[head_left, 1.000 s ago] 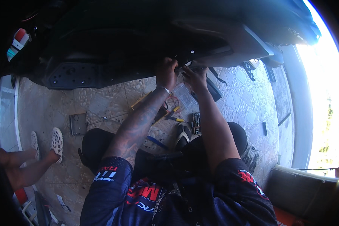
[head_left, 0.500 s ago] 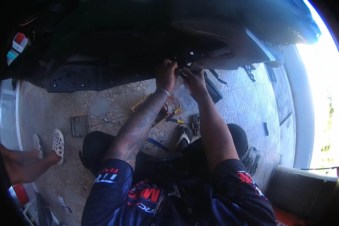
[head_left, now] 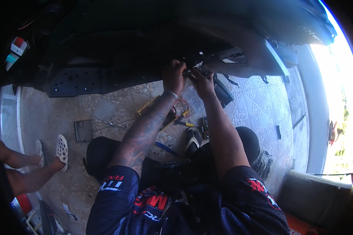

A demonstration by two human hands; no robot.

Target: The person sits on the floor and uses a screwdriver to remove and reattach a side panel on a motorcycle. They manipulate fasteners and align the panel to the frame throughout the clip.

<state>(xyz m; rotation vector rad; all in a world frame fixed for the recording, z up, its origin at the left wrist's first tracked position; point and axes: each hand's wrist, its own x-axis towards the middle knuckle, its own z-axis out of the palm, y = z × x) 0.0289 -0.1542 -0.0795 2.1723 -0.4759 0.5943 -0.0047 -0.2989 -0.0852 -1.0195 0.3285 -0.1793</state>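
My left hand [head_left: 174, 77] is closed at the underside of a dark vehicle body [head_left: 125, 39], just right of a bolted black plate [head_left: 76, 78]. My right hand [head_left: 203, 83] meets it there, fingers bent around a small part at the inner edge of a grey side panel [head_left: 259, 58]. Shadow and my fingers hide what exactly they grip. Below my hands on the floor lie a clear plastic case [head_left: 194, 98], a yellow-edged tray [head_left: 147, 105], pliers with yellow handles [head_left: 182, 122] and a blue tool [head_left: 164, 148].
Another person's legs in white clogs [head_left: 60, 152] are at the left. A metal plate [head_left: 82, 130], a black sandal [head_left: 192, 144] and small tools [head_left: 206, 127] lie on the tiled floor. A grey padded block [head_left: 313, 194] stands at lower right beside a bright opening.
The grey side panel has shifted down and rightward, with more of the gap behind it showing. My hands have barely moved. The other person's legs have shifted slightly.
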